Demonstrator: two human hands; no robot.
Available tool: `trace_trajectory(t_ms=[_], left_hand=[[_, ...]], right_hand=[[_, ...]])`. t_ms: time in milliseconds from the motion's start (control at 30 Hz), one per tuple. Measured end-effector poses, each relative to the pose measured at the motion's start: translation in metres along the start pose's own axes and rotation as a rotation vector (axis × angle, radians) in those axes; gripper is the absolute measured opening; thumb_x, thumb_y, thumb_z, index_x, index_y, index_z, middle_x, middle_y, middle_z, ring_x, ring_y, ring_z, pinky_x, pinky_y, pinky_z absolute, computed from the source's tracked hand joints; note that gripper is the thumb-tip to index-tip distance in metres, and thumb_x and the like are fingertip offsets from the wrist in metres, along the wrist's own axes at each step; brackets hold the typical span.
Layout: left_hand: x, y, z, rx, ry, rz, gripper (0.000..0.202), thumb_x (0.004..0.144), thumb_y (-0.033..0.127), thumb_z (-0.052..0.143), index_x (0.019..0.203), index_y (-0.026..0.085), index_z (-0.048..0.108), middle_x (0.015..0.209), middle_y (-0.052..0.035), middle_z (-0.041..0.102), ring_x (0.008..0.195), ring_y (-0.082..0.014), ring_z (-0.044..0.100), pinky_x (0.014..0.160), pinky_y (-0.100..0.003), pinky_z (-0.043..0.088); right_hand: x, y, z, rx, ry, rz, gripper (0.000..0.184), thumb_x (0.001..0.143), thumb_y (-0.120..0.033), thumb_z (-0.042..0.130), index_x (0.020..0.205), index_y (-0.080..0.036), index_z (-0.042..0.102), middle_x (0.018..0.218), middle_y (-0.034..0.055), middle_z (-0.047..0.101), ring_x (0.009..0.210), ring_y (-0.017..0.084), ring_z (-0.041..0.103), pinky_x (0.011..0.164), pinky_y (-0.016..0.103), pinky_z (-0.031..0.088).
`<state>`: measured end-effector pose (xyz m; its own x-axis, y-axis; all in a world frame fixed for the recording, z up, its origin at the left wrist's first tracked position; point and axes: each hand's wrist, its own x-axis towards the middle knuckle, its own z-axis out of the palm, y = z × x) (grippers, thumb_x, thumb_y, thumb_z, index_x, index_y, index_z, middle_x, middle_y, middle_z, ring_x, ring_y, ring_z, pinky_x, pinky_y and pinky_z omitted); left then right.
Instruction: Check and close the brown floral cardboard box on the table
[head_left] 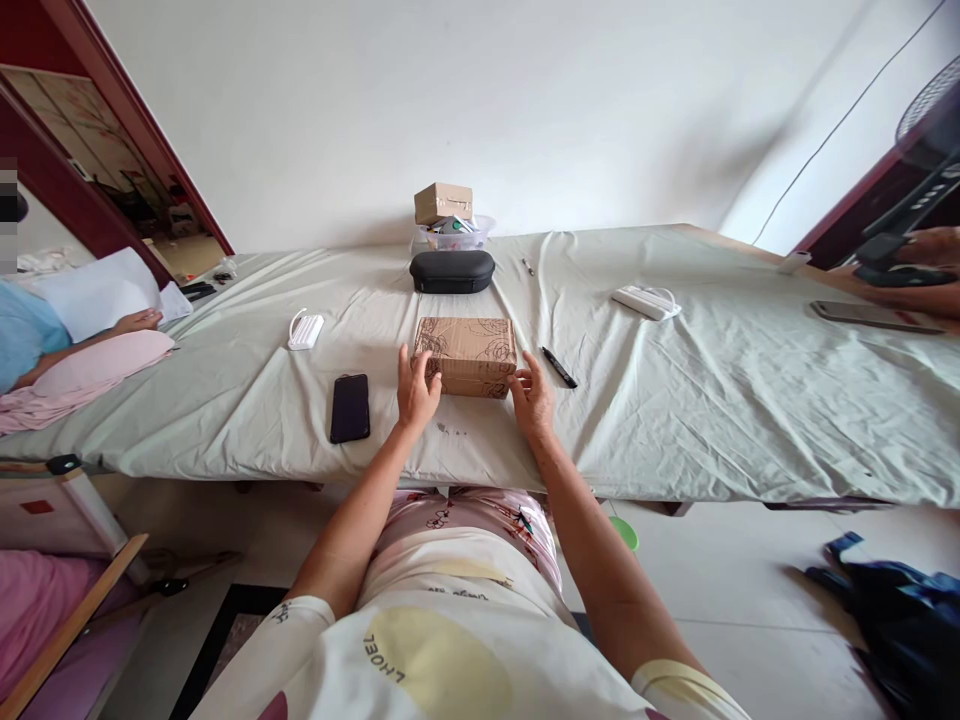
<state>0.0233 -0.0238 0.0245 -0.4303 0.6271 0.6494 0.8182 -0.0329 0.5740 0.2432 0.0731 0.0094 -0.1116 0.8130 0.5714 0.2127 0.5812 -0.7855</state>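
A brown cardboard box (pixel 466 352) with a printed pattern lies on the cloth-covered table (pixel 712 400) in front of me. My left hand (pixel 416 388) rests against its near left corner, fingers stretched up along the side. My right hand (pixel 531 393) touches its near right corner, fingers loosely spread. Neither hand lifts the box. A black marker pen (pixel 559 367) lies just right of the box, and a black phone (pixel 350 407) lies to the left of my left hand.
Behind the box sit a black oval case (pixel 452 271), a clear tub with a small carton (pixel 443 203) on top, and a white item (pixel 305 330). A white power strip (pixel 646 301) lies right. Another person's arm (pixel 112 330) rests at left; another hand (pixel 926 250) at far right.
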Motion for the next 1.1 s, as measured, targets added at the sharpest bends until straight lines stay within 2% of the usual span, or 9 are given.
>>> trace_trajectory(t_ms=[167,267,333,400,533,667,767,933,1100], left_hand=[[-0.005,-0.012,0.012,-0.147,-0.02,-0.218,0.076,0.095,0.025,0.064,0.162,0.019,0.028,0.156,-0.0184,0.057,0.146,-0.0278,0.056,0.121,-0.043,0.048],[-0.007,-0.015,0.014,-0.056,-0.11,-0.369,0.064,0.095,0.031,0.068,0.151,0.015,0.043,0.139,-0.0211,0.069,0.132,-0.0328,0.067,0.11,-0.045,0.055],[-0.008,-0.015,0.015,0.039,-0.175,-0.394,0.049,0.094,0.033,0.07,0.135,0.011,0.056,0.13,-0.0241,0.072,0.129,-0.0365,0.069,0.109,-0.047,0.054],[-0.008,-0.014,0.016,0.092,-0.204,-0.392,0.042,0.093,0.033,0.071,0.126,0.009,0.06,0.127,-0.026,0.072,0.127,-0.0378,0.069,0.108,-0.047,0.053],[-0.01,-0.015,0.017,0.041,-0.106,-0.349,0.044,0.093,0.035,0.07,0.127,0.009,0.06,0.128,-0.0258,0.071,0.127,-0.0364,0.068,0.109,-0.046,0.053],[-0.013,-0.018,0.014,-0.093,0.082,-0.215,0.05,0.099,0.047,0.06,0.136,0.013,0.057,0.132,-0.0233,0.069,0.126,-0.0324,0.067,0.11,-0.047,0.053],[-0.014,-0.015,0.009,-0.169,0.177,-0.104,0.056,0.103,0.058,0.048,0.138,0.016,0.056,0.13,-0.0201,0.07,0.12,-0.0273,0.069,0.102,-0.04,0.056],[-0.014,-0.002,-0.003,-0.195,0.233,0.044,0.061,0.106,0.065,0.035,0.134,0.017,0.06,0.12,-0.0169,0.07,0.106,-0.0215,0.071,0.086,-0.032,0.059],[-0.007,0.013,-0.01,-0.204,0.229,0.098,0.052,0.109,0.057,0.037,0.126,0.018,0.068,0.116,-0.0139,0.07,0.097,-0.0187,0.069,0.087,-0.031,0.059]], right_hand=[[0.0,0.0,-0.003,-0.234,-0.104,0.112,0.037,0.095,-0.042,0.054,0.119,-0.019,0.07,0.097,0.0095,0.076,0.093,0.026,0.07,0.089,0.042,0.054],[-0.004,-0.003,-0.004,-0.462,-0.171,0.129,0.028,0.093,-0.037,0.056,0.108,-0.02,0.072,0.11,0.0136,0.076,0.108,0.031,0.067,0.099,0.048,0.048],[-0.006,-0.003,-0.004,-0.58,-0.201,0.143,0.021,0.09,-0.035,0.06,0.101,-0.021,0.072,0.116,0.015,0.075,0.113,0.033,0.063,0.101,0.05,0.046],[-0.006,0.0,-0.003,-0.619,-0.225,0.153,0.016,0.088,-0.033,0.062,0.096,-0.022,0.071,0.113,0.0145,0.075,0.112,0.033,0.063,0.1,0.048,0.046],[-0.004,0.005,-0.002,-0.479,-0.176,0.133,0.014,0.085,-0.033,0.059,0.09,-0.023,0.066,0.099,0.0105,0.075,0.1,0.029,0.065,0.096,0.045,0.049],[-0.003,0.001,-0.002,-0.241,0.019,0.009,0.017,0.088,-0.04,0.056,0.09,-0.024,0.061,0.093,0.008,0.072,0.092,0.025,0.065,0.091,0.041,0.053],[-0.004,-0.007,-0.004,-0.152,0.186,-0.1,0.024,0.094,-0.047,0.056,0.095,-0.023,0.06,0.092,0.0064,0.07,0.088,0.023,0.065,0.09,0.04,0.054],[-0.003,-0.015,-0.008,-0.077,0.395,-0.169,0.034,0.099,-0.056,0.054,0.096,-0.023,0.061,0.087,0.0033,0.065,0.083,0.02,0.065,0.084,0.038,0.055],[0.001,-0.021,-0.012,-0.105,0.413,-0.186,0.034,0.102,-0.053,0.052,0.09,-0.023,0.062,0.087,0.0032,0.065,0.084,0.02,0.064,0.084,0.039,0.056]])
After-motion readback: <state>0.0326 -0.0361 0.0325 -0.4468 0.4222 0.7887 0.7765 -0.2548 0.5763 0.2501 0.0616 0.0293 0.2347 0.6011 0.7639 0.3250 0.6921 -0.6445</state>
